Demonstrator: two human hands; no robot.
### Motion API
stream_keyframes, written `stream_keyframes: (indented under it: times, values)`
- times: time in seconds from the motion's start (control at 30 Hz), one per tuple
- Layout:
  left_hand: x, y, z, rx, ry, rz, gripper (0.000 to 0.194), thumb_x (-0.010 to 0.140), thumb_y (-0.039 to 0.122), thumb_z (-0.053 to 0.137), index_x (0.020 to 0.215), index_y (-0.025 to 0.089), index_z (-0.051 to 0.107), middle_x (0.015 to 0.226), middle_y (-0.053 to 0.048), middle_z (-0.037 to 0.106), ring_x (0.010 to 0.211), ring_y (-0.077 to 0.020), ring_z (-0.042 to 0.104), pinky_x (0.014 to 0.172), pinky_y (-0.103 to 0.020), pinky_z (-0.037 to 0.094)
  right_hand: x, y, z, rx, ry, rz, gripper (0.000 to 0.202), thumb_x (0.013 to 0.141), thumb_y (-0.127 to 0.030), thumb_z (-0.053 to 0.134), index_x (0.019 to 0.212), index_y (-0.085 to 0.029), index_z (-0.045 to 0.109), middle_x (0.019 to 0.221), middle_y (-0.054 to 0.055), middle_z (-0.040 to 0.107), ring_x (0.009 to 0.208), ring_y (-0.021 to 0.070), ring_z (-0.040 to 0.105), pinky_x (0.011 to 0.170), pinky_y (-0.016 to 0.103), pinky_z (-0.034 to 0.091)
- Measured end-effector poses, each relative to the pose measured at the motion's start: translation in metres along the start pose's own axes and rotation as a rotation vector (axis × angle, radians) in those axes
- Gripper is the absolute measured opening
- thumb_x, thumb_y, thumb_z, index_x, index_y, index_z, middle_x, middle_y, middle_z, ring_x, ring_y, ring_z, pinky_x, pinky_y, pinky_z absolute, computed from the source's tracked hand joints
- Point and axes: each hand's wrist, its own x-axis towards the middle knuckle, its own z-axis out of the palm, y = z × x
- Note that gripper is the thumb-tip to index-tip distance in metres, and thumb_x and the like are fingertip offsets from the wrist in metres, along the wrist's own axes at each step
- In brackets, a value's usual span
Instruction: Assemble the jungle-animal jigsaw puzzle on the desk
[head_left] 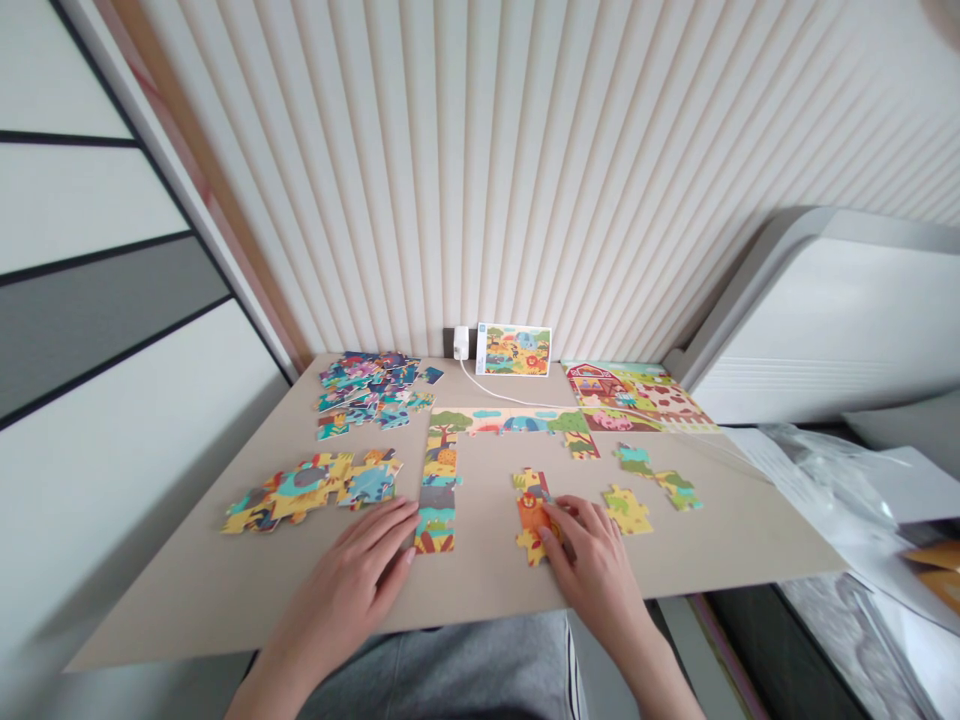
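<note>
My left hand point(360, 565) lies on the table with fingers stretched out, its fingertips touching the left edge of the joined puzzle column point(437, 500). That column meets a joined top row point(517, 420) with trees and an elephant, making a partial frame. My right hand point(589, 550) has its thumb and fingers closed on an orange puzzle piece point(534, 512) with a lion on it. Other pieces sit against that one, above and below; the fingers partly cover them. Just right of this hand is a loose yellow piece point(628, 510).
Loose pieces form a yellow pile point(307, 490) at left and a dark blue pile point(375, 385) behind it. The picture card point(514, 350) stands against the pleated wall by a white charger point(461, 343). Its cable crosses near a farm puzzle point(637, 395). More green pieces point(679, 490) lie at right.
</note>
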Motion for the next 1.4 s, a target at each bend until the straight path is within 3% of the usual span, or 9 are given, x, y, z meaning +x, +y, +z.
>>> stream_keyframes:
  times: [0.2,0.43,0.53,0.63,0.77,0.87,0.93,1.17,1.4]
  values:
    - [-0.001,0.000,0.000,0.025,-0.007,0.013,0.042,0.102,0.035,0.056,0.144,0.027,0.061,0.150,-0.004,0.059,0.142,-0.0275,0.054,0.116,-0.046,0.051,-0.003,0.038,-0.007,-0.006,0.163,0.036,0.029,0.104,-0.034,0.051,0.124,-0.024,0.070,0.129,0.011,0.067,0.118,0.0274,0.062,0.103,0.046,0.049]
    - [0.000,0.000,-0.001,0.006,0.014,0.009,0.042,0.102,0.036,0.057,0.143,0.029,0.061,0.149,-0.004,0.061,0.140,-0.0274,0.055,0.115,-0.045,0.053,-0.017,0.101,-0.017,-0.091,0.124,0.071,0.029,0.103,-0.040,0.052,0.109,-0.023,0.075,0.118,0.010,0.073,0.110,0.0269,0.067,0.101,0.044,0.050]
    - [0.000,0.001,-0.001,0.014,0.016,0.014,0.043,0.101,0.035,0.057,0.144,0.028,0.061,0.148,-0.004,0.062,0.140,-0.0274,0.056,0.115,-0.044,0.053,-0.023,0.112,-0.024,-0.137,0.162,0.100,0.031,0.103,-0.041,0.051,0.111,-0.021,0.074,0.119,0.010,0.074,0.110,0.0276,0.067,0.099,0.043,0.050]
    - [0.000,0.000,0.000,0.035,0.014,0.026,0.047,0.102,0.035,0.056,0.148,0.028,0.057,0.149,-0.005,0.061,0.140,-0.0274,0.056,0.114,-0.044,0.053,-0.024,0.090,-0.028,-0.184,0.233,0.142,0.031,0.104,-0.040,0.050,0.113,-0.021,0.073,0.119,0.011,0.074,0.111,0.0287,0.067,0.096,0.043,0.048]
    - [-0.001,-0.002,0.001,0.047,-0.003,0.031,0.045,0.102,0.036,0.056,0.146,0.027,0.059,0.149,-0.006,0.061,0.140,-0.0283,0.056,0.115,-0.046,0.052,-0.018,0.017,-0.019,-0.120,0.174,0.121,0.029,0.105,-0.040,0.051,0.119,-0.024,0.071,0.119,0.010,0.073,0.107,0.0266,0.067,0.095,0.042,0.046]
    - [-0.001,-0.002,0.001,0.037,-0.008,0.019,0.043,0.102,0.036,0.057,0.144,0.027,0.061,0.149,-0.006,0.060,0.140,-0.0281,0.056,0.115,-0.046,0.052,-0.009,-0.030,-0.006,-0.116,0.084,0.132,0.046,0.102,-0.050,0.055,0.142,-0.026,0.059,0.124,0.012,0.070,0.109,0.0293,0.065,0.089,0.043,0.048]
    - [0.000,-0.001,0.000,0.028,-0.005,0.013,0.042,0.102,0.036,0.057,0.143,0.027,0.062,0.149,-0.006,0.061,0.140,-0.0277,0.055,0.115,-0.046,0.052,-0.003,-0.045,0.002,-0.133,0.074,0.159,0.061,0.099,-0.054,0.057,0.153,-0.027,0.048,0.125,0.012,0.069,0.109,0.0317,0.064,0.086,0.045,0.048]
    - [0.000,0.001,-0.001,0.006,0.002,0.004,0.043,0.102,0.036,0.057,0.144,0.028,0.061,0.149,-0.005,0.061,0.140,-0.0280,0.055,0.116,-0.046,0.051,0.002,-0.029,0.003,-0.136,0.040,0.213,0.060,0.097,-0.043,0.058,0.155,-0.033,0.046,0.124,0.010,0.068,0.108,0.0312,0.063,0.084,0.044,0.047]
    - [-0.001,0.001,0.000,0.014,-0.017,0.005,0.044,0.103,0.035,0.056,0.146,0.027,0.058,0.151,-0.005,0.059,0.142,-0.0282,0.053,0.117,-0.047,0.050,-0.007,-0.001,-0.001,-0.178,0.088,0.295,0.054,0.093,-0.036,0.057,0.146,-0.028,0.055,0.126,0.011,0.067,0.111,0.0322,0.061,0.089,0.046,0.047]
